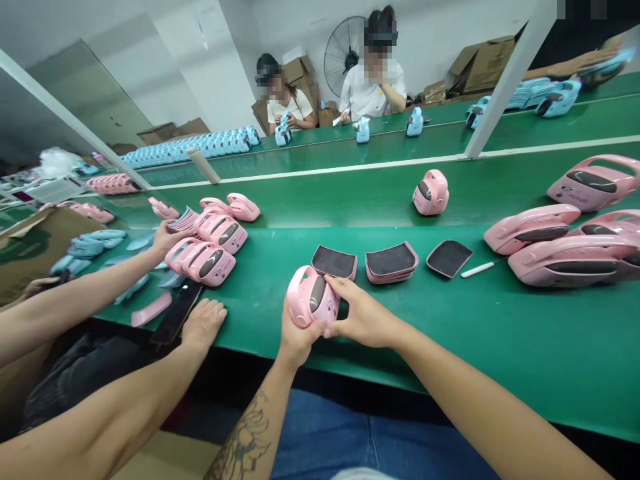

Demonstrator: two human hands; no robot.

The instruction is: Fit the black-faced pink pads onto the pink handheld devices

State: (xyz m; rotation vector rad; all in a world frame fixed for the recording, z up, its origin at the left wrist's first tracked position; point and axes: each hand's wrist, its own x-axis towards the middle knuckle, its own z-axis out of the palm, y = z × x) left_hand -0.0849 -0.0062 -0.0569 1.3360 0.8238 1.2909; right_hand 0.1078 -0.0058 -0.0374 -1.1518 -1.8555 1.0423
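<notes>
Nearest the camera are the blue jeans (360,433), below the front edge of the green table (540,347), and the tattooed left forearm (250,427). The left hand (295,337) supports the pink unit (329,308) from the left and below. The right hand (373,319) meets its right side, index finger at the upper edge and thumb at the lower corner. The fingers of both hands are grasping the unit. It is located between them, near the table's front edge, with its looped handle at the left and its dark window toward the right.

Surroundings, left to right: a cardboard box (25,250) stands beside light-blue parts (93,247). A co-worker's upper hand (170,239) touches a stack of pink curved panels (186,221). The same person's lower hand (204,321) rests at the table edge, beside a dark flat object (180,312). A cluster of pink units (220,230) adjoins the panels. Directly behind the held unit lies a pink-rimmed dark panel (336,260), partly covered by the unit and the right hand. Next come a stack of dark panels (391,263), a loose dark panel (449,259) and a white-handled tool (477,270). Behind these stands a single pink unit (431,193). At far right is a group of pink units (565,260).
</notes>
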